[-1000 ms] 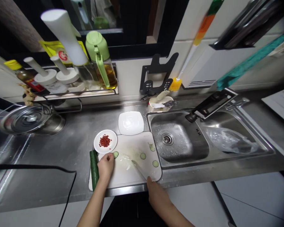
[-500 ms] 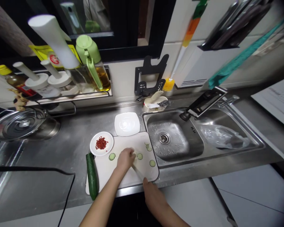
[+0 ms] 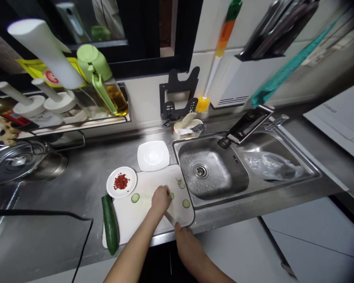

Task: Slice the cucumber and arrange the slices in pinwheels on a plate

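The left hand (image 3: 161, 198) lies knuckles-up on the middle of the white cutting board (image 3: 129, 224), fingers curled down onto its surface. What is under them is hidden, so I cannot tell whether they grip anything. The right hand (image 3: 185, 243) is at the board's near edge, closed around the handle of a knife (image 3: 170, 217). The blade slants up across the board, and its tip ends just beside the left hand's wrist side.

4 cucumber slices lie loose on the board:
- 1 slice (image 3: 135, 197) is to the left of the left hand.
- 1 slice (image 3: 172, 195) touches its fingertips.
- 1 slice (image 3: 186, 203) is near the board's right edge.
- 1 slice (image 3: 180, 183) is at its far right corner.

A whole cucumber (image 3: 110, 225) lies lengthwise along the board's left edge, partly on it.

A small round plate (image 3: 121, 182) with chopped red bits overlaps the board's far left corner. A square white plate (image 3: 153, 155) sits on the steel counter just beyond the board's far edge. The sink (image 3: 221, 188) begins right of the board, almost touching it. A black faucet (image 3: 243, 127) reaches over the sink, and a clear plastic bag (image 3: 271, 166) lies in its far right part.

Well left of the board a pot lid (image 3: 14, 162) rests on the counter, and a black cable (image 3: 47, 214) runs along the near left. Behind the board, against the wall, a rack holds an oil bottle (image 3: 106, 88) with a green top.
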Available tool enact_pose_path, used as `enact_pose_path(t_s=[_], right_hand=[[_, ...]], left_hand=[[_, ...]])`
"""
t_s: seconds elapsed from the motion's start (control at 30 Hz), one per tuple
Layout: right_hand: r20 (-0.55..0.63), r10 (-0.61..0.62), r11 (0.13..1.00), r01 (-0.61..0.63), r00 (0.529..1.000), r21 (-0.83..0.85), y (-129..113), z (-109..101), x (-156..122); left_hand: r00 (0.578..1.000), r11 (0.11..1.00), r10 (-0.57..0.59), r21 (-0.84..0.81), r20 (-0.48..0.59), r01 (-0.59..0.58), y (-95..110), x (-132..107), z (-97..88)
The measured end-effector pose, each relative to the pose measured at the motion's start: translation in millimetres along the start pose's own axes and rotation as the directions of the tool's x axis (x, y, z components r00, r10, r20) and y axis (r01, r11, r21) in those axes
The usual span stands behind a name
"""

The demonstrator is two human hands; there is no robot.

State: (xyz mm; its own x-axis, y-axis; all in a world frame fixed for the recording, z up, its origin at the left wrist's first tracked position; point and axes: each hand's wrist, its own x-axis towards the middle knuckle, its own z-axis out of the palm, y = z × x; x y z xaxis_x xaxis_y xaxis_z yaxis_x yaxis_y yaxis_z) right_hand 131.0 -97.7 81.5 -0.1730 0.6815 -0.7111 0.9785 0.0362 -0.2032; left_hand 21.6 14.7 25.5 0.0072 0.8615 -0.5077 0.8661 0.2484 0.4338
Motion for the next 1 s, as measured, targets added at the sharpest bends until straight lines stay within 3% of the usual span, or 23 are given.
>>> enact_pose_path(t_s=[0.23,0.43,0.6,0.77,1.0], right_hand=[[0.011,-0.016,1.000,0.016,1.000,0.010,2.1,-2.6,-0.2],[0.029,-0.023,1.000,0.024,0.999,-0.010,5.3,-1.7,1.6],[0.061,-0.039,0.999,0.039,0.997,-0.003,15.2,-0.2,2.9],[0.033,-0.007,1.000,0.008,0.999,-0.005,20.1,-4.7,1.9],[-0.017,-0.037,0.998,0.036,0.999,-0.059,4.8,-12.6,8.8]], left_hand=[[1.000,0.985,-0.006,-0.174,0.003,0.007,-7.2,-1.1,-4.6],[0.990,0.947,-0.092,-0.315,-0.108,0.053,-44.6,-7.4,-15.3],[0.980,0.933,-0.149,-0.347,-0.129,0.096,-72.1,-16.6,-10.8],[0.968,0.925,-0.198,-0.356,-0.152,0.133,-74.6,-24.9,-5.7],[0.959,0.937,-0.214,-0.317,-0.186,0.147,-75.2,-27.1,-3.1]])
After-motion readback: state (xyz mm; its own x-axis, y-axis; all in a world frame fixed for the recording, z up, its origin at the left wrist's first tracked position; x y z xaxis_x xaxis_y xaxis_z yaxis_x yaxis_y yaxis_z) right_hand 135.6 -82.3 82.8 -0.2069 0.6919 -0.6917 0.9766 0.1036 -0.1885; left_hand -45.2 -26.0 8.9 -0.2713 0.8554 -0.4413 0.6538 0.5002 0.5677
